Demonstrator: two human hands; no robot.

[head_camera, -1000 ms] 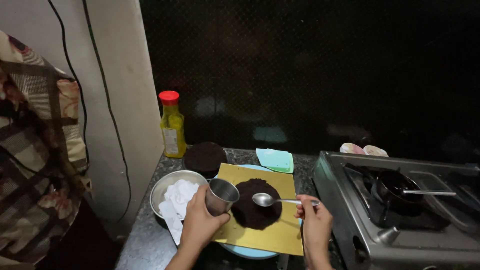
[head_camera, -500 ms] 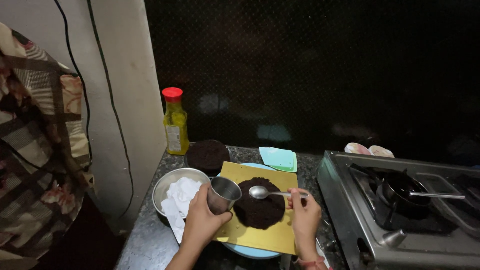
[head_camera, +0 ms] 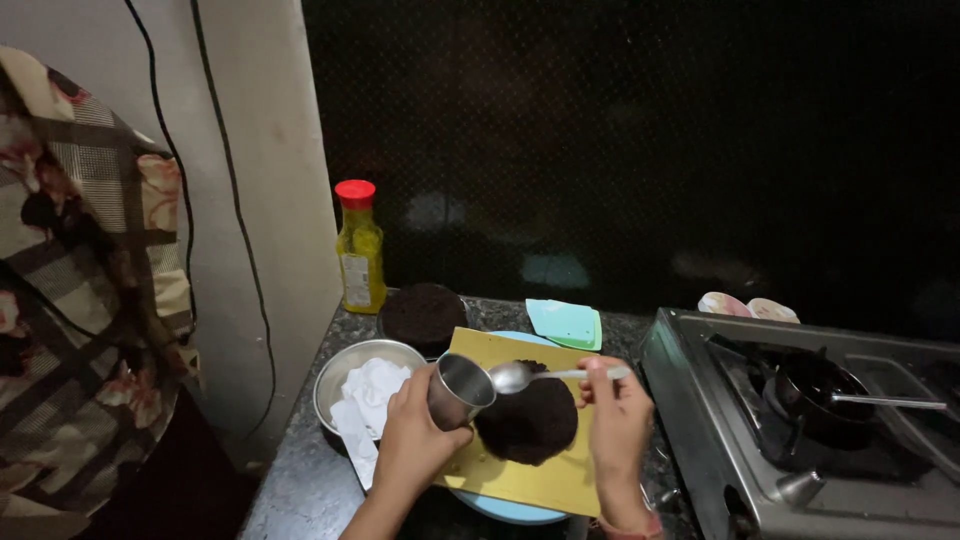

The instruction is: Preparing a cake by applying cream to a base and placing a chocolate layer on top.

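A: What does each hand hold?

B: The left hand (head_camera: 415,440) is wrapped around a small steel cup (head_camera: 459,389), tilted with its mouth toward the spoon (head_camera: 545,376). The right hand (head_camera: 618,425) pinches the spoon's handle, fingers closed on it; the bowl of the spoon sits at the cup's rim, just above the dark round cake (head_camera: 527,422).

A: Where does the cake lie?

B: It rests on a yellow board (head_camera: 530,478), which covers a light blue plate (head_camera: 505,508) near the front edge of the dark stone counter (head_camera: 300,490).

A: What stands around it?

B: A steel bowl (head_camera: 345,372) holding white paper lies at the counter's left edge, touching the board. Behind it stands a second dark cake (head_camera: 424,314), and at the back left corner a yellow bottle (head_camera: 359,252) with a red cap. A pale green card (head_camera: 565,323) lies behind the board. A gas stove (head_camera: 720,440) occupies the right end, carrying a small dark pan (head_camera: 815,388)
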